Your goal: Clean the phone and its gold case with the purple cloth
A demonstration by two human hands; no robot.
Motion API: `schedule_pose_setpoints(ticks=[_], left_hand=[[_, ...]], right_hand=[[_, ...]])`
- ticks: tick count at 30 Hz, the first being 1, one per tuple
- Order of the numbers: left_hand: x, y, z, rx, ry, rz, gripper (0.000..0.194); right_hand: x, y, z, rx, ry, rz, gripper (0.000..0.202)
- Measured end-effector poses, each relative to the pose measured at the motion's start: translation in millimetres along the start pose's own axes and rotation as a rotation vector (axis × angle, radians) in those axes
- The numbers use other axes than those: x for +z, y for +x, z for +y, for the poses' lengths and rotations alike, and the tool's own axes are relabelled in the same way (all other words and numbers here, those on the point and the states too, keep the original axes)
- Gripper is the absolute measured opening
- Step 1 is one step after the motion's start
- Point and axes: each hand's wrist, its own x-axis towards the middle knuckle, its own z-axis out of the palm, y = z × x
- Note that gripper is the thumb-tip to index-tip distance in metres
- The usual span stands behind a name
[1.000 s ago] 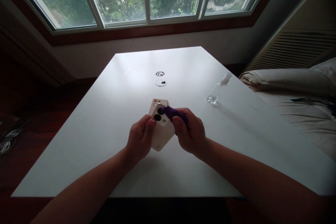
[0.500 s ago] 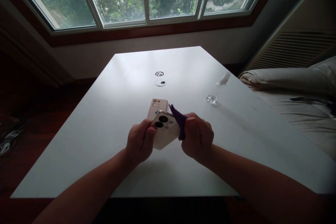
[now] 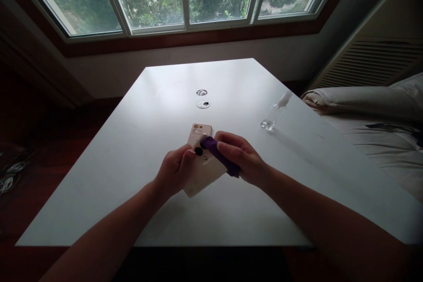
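Observation:
My left hand [image 3: 175, 167] is closed on the left edge of a pale smartphone [image 3: 205, 174], held tilted above the table with its back and dark camera lenses towards me. A purple cloth [image 3: 221, 156] is pinched in my right hand [image 3: 243, 154]. The cloth lies against the phone's top edge and covers part of the camera area. Just behind the held phone, a second, pinkish smartphone [image 3: 206, 129] rests on the white table [image 3: 109, 185], its lower part hidden.
Two small round stickers or discs, a nearer one [image 3: 203, 104] and a farther one [image 3: 202, 92], lie beyond the phones. A clear spray bottle [image 3: 276, 112] lies or stands tilted-looking at the right. Past the table's right edge is a pale cushioned seat [image 3: 357, 136].
My right hand has brought the purple cloth left, from the phone's right side onto its top edge and cameras. The held phone has tilted, showing more of its lower back.

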Motion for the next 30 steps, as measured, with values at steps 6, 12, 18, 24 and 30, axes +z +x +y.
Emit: schedule_pose_setpoints(ticks=[6, 12, 18, 24, 30], left_hand=[[-6.2, -1, -1, 0.156, 0.025, -0.134, 0.042], [2.9, -1, 5, 0.311, -0.013, -0.22, 0.038], [5.2, -3, 5, 0.146, -0.181, -0.078, 0.048], [0.8, -5, 0, 0.069, -0.386, -0.155, 0.057], [2.2, -6, 4, 0.044, -0.397, -0.168, 0.059]], right_hand=[[7, -4, 0, 0.154, 0.097, -0.041, 0.036], [1, -2, 5, 0.236, 0.102, -0.021, 0.04], [1, 1, 23, 0.257, 0.338, -0.013, 0.034], [6, -1, 15, 0.275, 0.439, -0.091, 0.024], [8, -4, 4, 0.214, 0.451, -0.072, 0.025]])
